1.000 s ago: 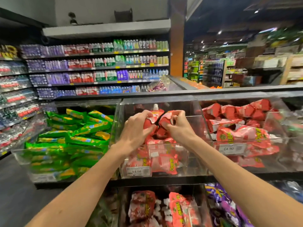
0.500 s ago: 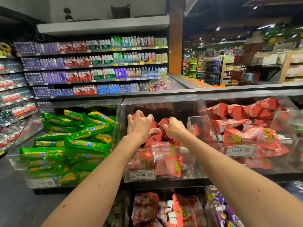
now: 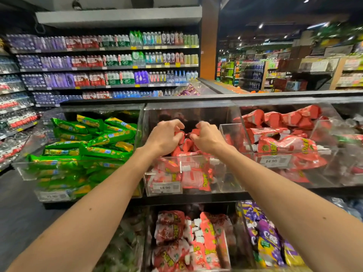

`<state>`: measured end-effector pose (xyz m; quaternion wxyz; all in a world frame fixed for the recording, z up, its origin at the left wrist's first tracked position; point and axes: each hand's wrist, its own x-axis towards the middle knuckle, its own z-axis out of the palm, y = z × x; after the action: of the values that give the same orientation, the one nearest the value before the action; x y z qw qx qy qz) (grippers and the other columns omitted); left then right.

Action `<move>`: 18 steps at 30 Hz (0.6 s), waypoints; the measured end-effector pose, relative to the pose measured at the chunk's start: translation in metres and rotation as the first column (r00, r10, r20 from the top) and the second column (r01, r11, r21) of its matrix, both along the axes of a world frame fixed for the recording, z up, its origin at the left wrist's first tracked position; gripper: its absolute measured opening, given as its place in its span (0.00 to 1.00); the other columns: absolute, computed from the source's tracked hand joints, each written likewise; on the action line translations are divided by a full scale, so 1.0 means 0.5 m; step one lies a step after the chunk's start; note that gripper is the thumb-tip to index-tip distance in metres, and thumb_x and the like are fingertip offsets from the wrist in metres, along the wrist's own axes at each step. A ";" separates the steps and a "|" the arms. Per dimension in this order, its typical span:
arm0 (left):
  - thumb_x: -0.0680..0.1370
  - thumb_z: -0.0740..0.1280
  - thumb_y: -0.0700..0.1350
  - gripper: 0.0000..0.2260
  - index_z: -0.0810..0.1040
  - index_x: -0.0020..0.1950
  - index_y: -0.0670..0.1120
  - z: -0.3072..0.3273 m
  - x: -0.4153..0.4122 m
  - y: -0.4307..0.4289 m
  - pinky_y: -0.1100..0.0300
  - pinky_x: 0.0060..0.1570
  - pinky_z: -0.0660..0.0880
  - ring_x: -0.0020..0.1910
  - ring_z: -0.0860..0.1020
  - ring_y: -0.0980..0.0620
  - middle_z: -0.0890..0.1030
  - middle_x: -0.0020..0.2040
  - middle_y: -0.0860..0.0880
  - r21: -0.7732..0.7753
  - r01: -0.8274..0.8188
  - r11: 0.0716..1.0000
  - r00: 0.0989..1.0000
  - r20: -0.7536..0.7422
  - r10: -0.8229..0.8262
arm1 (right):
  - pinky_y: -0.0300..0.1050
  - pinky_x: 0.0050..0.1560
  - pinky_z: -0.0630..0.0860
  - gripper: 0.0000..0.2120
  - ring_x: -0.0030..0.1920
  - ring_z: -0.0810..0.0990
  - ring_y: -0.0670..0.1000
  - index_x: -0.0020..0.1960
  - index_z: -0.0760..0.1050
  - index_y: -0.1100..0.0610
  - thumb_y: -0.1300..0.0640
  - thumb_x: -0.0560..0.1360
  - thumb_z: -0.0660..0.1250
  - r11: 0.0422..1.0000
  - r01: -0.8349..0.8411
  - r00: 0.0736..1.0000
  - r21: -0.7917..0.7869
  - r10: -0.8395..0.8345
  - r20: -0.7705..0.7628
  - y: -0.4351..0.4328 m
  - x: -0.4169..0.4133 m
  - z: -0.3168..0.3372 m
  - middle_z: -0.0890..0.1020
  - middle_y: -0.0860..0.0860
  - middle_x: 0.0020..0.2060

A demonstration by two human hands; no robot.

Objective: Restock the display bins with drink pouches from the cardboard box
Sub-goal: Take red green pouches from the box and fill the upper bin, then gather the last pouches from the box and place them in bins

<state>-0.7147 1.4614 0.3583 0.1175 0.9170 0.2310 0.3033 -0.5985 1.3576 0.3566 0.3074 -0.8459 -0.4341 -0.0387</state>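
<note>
Roughly midway, I'd have said: both hands were down in the middle bin with red pouches.

The left hand (image 3: pixel 165 137) and the right hand (image 3: pixel 206 137) sat side by side over the middle bin (image 3: pixel 196 114), each with fingers curled round red pouches (image 3: pixel 186 147) on top of the pile, none of them let go yet. That heap lay low against the front wall and well short of the back rim, so I judged it wanted more. The left bin (image 3: pixel 25 169) looked heaped with green pouches (image 3: pixel 92 142), and the right bin (image 3: pixel 337 177) was fairly well stocked in red. A lower bin (image 3: pixel 233 232) held red ones too, with room to spare. The box wasn't in sight, so I couldn't tell what stock remained.
</note>
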 end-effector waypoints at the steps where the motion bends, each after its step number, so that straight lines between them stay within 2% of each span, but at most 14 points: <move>1: 0.78 0.68 0.45 0.09 0.80 0.58 0.48 0.005 -0.009 -0.023 0.49 0.58 0.76 0.53 0.81 0.48 0.84 0.51 0.49 -0.036 0.010 0.999 0.999 0.047 -0.009 | 0.49 0.57 0.73 0.17 0.61 0.77 0.61 0.64 0.75 0.59 0.52 0.79 0.65 0.998 -0.033 0.999 0.052 0.032 0.023 -0.024 -0.009 0.009 0.81 0.59 0.59; 5: 0.76 0.71 0.47 0.04 0.80 0.48 0.49 0.029 -0.045 -0.144 0.55 0.47 0.77 0.41 0.80 0.54 0.82 0.41 0.52 -0.013 0.024 1.000 0.984 0.180 -0.021 | 0.46 0.52 0.74 0.13 0.52 0.81 0.54 0.59 0.77 0.54 0.51 0.77 0.67 0.951 -0.157 0.987 0.266 0.145 0.062 -0.154 -0.043 0.031 0.83 0.50 0.49; 8: 0.75 0.73 0.48 0.06 0.77 0.42 0.50 0.035 -0.065 -0.272 0.62 0.39 0.70 0.35 0.75 0.62 0.79 0.36 0.54 0.053 0.022 0.998 0.959 0.282 -0.036 | 0.48 0.48 0.75 0.09 0.44 0.80 0.51 0.53 0.77 0.55 0.52 0.76 0.69 0.869 -0.233 0.972 0.436 0.193 0.134 -0.294 -0.049 0.021 0.82 0.48 0.42; 10: 0.74 0.72 0.47 0.10 0.73 0.38 0.50 0.027 -0.067 -0.377 0.64 0.35 0.66 0.31 0.71 0.60 0.75 0.31 0.53 0.083 0.051 0.995 0.947 0.313 -0.074 | 0.46 0.42 0.72 0.05 0.37 0.75 0.48 0.47 0.77 0.56 0.54 0.76 0.69 0.807 -0.286 0.958 0.516 0.236 0.161 -0.407 -0.043 -0.001 0.79 0.46 0.37; 13: 0.72 0.69 0.46 0.11 0.69 0.34 0.46 -0.016 -0.032 -0.553 0.61 0.33 0.64 0.30 0.68 0.54 0.70 0.29 0.51 0.085 0.107 0.991 0.946 0.298 -0.128 | 0.42 0.34 0.66 0.10 0.30 0.66 0.46 0.36 0.71 0.59 0.59 0.75 0.67 0.752 -0.256 0.966 0.607 0.209 0.149 -0.601 -0.013 -0.067 0.70 0.46 0.29; 15: 0.70 0.68 0.42 0.11 0.67 0.32 0.44 -0.063 0.021 -0.675 0.59 0.33 0.61 0.31 0.65 0.52 0.68 0.29 0.51 0.113 0.152 0.982 0.953 0.248 -0.176 | 0.41 0.33 0.61 0.12 0.31 0.62 0.46 0.33 0.65 0.57 0.60 0.73 0.64 0.795 -0.201 0.976 0.572 0.113 0.186 -0.738 0.024 -0.126 0.66 0.46 0.28; 18: 0.71 0.67 0.43 0.09 0.69 0.34 0.45 -0.154 0.128 -0.854 0.60 0.33 0.61 0.32 0.63 0.55 0.67 0.32 0.54 0.144 0.370 0.918 0.911 0.135 -0.389 | 0.42 0.35 0.61 0.08 0.33 0.62 0.45 0.36 0.64 0.50 0.55 0.72 0.62 0.887 -0.090 0.986 0.453 0.014 0.167 -0.944 0.093 -0.225 0.65 0.43 0.31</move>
<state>-0.6507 1.0345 0.2814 0.1394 0.9222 0.0202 0.3602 -0.5521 0.8857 0.2440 0.4637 -0.7317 -0.4583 -0.1990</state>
